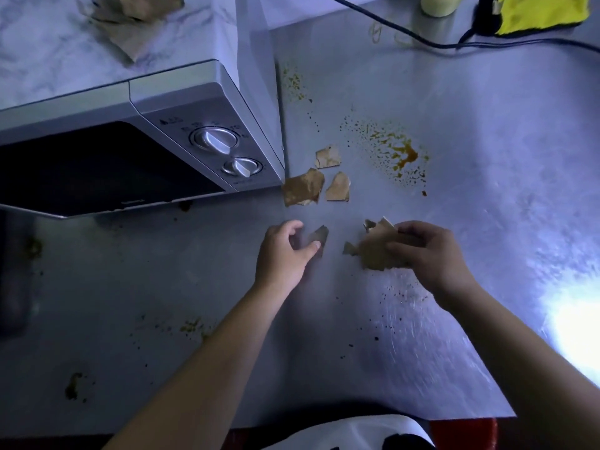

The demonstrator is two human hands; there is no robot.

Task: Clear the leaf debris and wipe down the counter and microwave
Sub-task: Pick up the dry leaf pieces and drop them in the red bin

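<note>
The left hand (285,251) pinches a small leaf bit (319,237) between its thumb and fingers, down at the counter (487,222). The right hand (428,251) is curled tight on a bunch (373,254) of torn leaf, just beside the left one. Three loose bits (303,187) lie on the counter by the front corner of the microwave (130,102). A big leaf (130,17), dry and brown, sits on top of the microwave. An orange spill (402,154) and dark specks dirty the counter. A yellow cloth (542,14) and a black cord (422,40) lie at the back.
</note>
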